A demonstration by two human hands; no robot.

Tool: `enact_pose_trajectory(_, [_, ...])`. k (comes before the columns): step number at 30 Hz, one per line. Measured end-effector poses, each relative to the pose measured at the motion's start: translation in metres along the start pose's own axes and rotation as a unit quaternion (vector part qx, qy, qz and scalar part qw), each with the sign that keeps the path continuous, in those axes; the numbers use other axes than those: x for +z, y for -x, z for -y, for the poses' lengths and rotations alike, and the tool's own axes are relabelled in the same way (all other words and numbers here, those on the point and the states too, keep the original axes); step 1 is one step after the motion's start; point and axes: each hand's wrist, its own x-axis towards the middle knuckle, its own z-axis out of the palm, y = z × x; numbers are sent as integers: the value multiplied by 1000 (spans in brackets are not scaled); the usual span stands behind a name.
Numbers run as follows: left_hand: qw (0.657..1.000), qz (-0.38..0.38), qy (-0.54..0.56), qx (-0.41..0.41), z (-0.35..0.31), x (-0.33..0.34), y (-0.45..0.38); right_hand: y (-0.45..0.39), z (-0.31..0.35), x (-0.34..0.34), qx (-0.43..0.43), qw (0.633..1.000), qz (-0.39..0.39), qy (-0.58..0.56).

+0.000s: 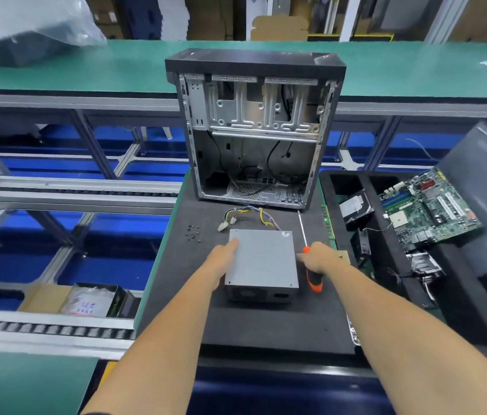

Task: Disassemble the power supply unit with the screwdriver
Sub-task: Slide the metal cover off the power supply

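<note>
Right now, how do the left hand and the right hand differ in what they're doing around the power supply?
The left hand lies with straight fingers on the power supply unit, at its left edge; the right hand sits off its right edge. The left hand holds no tool; the right hand is over the screwdriver, though I cannot tell whether it grips it. Both hands flank the unit on the dark mat.

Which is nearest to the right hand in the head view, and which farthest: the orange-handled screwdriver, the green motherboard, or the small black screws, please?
From the right hand:
1. Orange-handled screwdriver, directly under it.
2. Small black screws, left, beyond the grey power supply unit.
3. Green motherboard, far right, in the tray.
</note>
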Motion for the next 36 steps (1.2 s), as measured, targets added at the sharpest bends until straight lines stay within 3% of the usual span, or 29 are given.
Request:
enact_pose_trajectory(4, [1000, 8, -9, -9, 3, -2, -3, 3, 5, 15, 0, 997, -2, 72])
enact_pose_trajectory(9, [999, 24, 8, -28, 5, -4, -4, 10, 15, 10, -19, 996, -38, 78])
enact_pose_trajectory(13, [998, 55, 22, -25, 6, -1, 1, 16, 28, 1, -24, 997, -53, -44])
enact_pose_trajectory(16, [997, 63, 24, -25, 6, 3, 6, 21, 28, 5, 17, 975, 2, -222])
enact_pose_trajectory(18, [997, 62, 30, -21, 5, 4, 7, 26, 27, 8, 27, 959, 51, -278])
enact_pose_trajectory(24, [997, 53, 54, -21, 3, 8, 10, 25, 31, 15, 6, 963, 116, -245])
enact_pose_trajectory(36, [998, 24, 47, -36, 2, 10, 7, 23, 37, 11, 18, 966, 79, -244])
